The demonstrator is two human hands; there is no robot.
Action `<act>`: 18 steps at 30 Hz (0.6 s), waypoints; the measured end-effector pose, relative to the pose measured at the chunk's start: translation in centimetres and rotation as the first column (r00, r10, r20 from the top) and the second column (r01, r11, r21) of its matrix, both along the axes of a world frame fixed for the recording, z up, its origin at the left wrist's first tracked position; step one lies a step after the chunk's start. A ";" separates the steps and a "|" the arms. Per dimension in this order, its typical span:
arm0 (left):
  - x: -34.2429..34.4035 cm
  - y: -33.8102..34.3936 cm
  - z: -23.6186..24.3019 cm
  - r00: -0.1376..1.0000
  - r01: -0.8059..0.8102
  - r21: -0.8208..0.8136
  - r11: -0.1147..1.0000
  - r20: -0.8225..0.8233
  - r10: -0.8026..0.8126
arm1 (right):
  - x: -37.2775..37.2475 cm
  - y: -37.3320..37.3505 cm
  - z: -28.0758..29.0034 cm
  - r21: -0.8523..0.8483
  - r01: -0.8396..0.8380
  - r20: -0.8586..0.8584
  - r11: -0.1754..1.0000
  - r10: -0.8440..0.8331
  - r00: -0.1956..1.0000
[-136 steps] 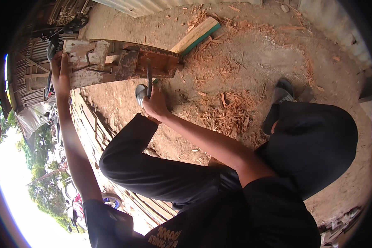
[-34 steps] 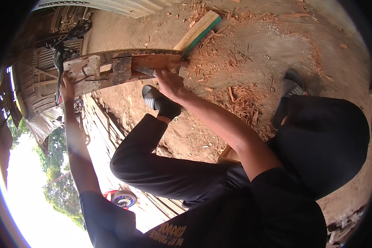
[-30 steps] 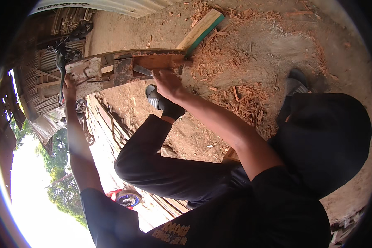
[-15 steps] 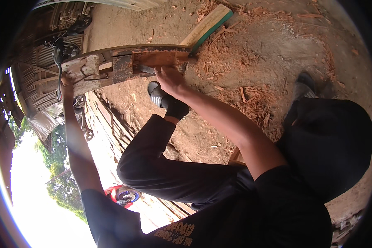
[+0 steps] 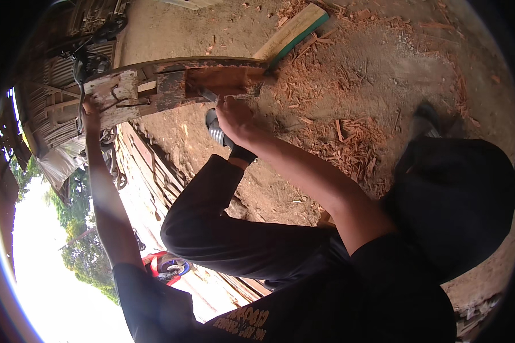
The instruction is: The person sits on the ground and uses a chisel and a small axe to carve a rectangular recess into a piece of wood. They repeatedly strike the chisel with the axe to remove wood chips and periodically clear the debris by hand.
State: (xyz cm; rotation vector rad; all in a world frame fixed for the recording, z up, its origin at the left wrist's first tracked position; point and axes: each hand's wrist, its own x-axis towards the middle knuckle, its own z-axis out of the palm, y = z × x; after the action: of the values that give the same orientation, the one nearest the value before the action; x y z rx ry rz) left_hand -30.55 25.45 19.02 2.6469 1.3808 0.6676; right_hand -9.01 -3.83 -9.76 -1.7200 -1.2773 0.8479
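A worn wooden beam (image 5: 170, 86) with flaking paint lies across the upper left, with a reddish hollow (image 5: 223, 79) cut into its near side. My right hand (image 5: 233, 117) is closed around a flat metal blade, apparently a chisel (image 5: 208, 94), whose tip points into the hollow. The handle is hidden in my fist. At the beam's far-left end, beside a pale painted patch (image 5: 106, 91) with bent metal rods, my left hand (image 5: 90, 116) is curled at the edge and seems to grip the beam; its fingers are partly hidden.
A green-edged plank (image 5: 294, 35) touches the beam's right end. Reddish wood chips (image 5: 352, 148) litter the dirt floor. My sandalled foot (image 5: 216, 128) is just below the beam. A motorcycle (image 5: 88, 66) stands behind the left end, and long boards (image 5: 149, 157) lie at lower left.
My right hand has shifted slightly down, drawing the blade a little out of the hollow. My left hand stays at the beam's end.
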 end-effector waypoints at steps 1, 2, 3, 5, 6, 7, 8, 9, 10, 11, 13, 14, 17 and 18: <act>-1.2 0.2 0.7 1.000 -0.008 -0.008 1.000 0.008 0.008 | 0.1 -0.5 1.1 -0.076 -0.031 -0.172 0.997 0.017 0.985; -2.4 0.6 1.6 1.000 -0.015 -0.013 1.000 0.018 0.015 | 0.3 -0.8 1.8 -0.148 -0.073 -0.334 0.986 0.020 0.942; -2.8 1.0 1.8 0.998 -0.009 -0.075 0.997 0.065 0.014 | 0.6 -0.5 0.9 -0.176 0.014 -0.333 0.984 -0.073 0.940; -2.7 1.1 1.3 0.977 -0.086 -0.211 0.974 0.172 0.124 | 1.8 0.3 -1.0 -0.169 -0.081 -0.435 0.982 0.000 0.900; -2.2 0.9 1.0 0.974 -0.099 -0.228 0.969 0.176 0.141 | 2.3 0.3 -1.5 -0.162 -0.130 -0.483 0.978 0.036 0.875; -1.7 0.6 0.7 0.971 -0.112 -0.243 0.964 0.179 0.158 | 1.7 0.5 -2.0 -0.099 -0.094 -0.634 0.991 0.010 0.773; -1.2 0.2 0.7 0.967 -0.129 -0.251 0.960 0.185 0.178 | 1.9 0.7 -1.6 -0.088 -0.149 -0.718 0.985 0.041 0.695; -0.7 -0.4 0.6 0.971 -0.117 -0.231 0.966 0.178 0.160 | 2.1 0.9 -1.1 -0.072 -0.203 -0.794 0.977 0.067 0.605; -0.3 -1.0 0.4 0.975 -0.105 -0.211 0.972 0.171 0.143 | 2.2 1.1 -0.6 -0.050 -0.254 -0.859 0.966 0.088 0.504; 0.0 -1.2 0.6 0.980 -0.090 -0.190 0.978 0.160 0.121 | 2.2 1.6 -0.8 -0.018 -0.349 -0.899 0.937 0.137 0.415; 0.3 -1.7 0.8 0.983 -0.122 -0.172 0.977 0.118 0.144 | 2.3 2.0 -1.7 0.022 -0.480 -0.923 0.877 0.202 0.327; 0.2 -1.8 0.9 0.982 -0.143 -0.162 0.976 0.099 0.160 | 2.6 2.0 -1.7 0.046 -0.545 -0.932 0.837 0.233 0.279; -1.0 -1.8 0.3 0.999 -0.050 -0.004 0.999 -0.004 0.050 | 2.5 2.1 -1.5 0.132 -0.529 -0.985 0.838 0.169 0.021; -1.4 -1.4 0.5 0.995 -0.097 -0.032 0.995 -0.013 0.096 | 2.5 2.5 -1.6 0.162 -0.522 -0.986 0.838 0.155 -0.059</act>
State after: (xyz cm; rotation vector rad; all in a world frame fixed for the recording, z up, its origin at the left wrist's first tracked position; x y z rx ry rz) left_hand -31.99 24.05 19.51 2.5773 1.5175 0.6345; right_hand -6.55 -1.36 -11.37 -0.3884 -0.4697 2.1381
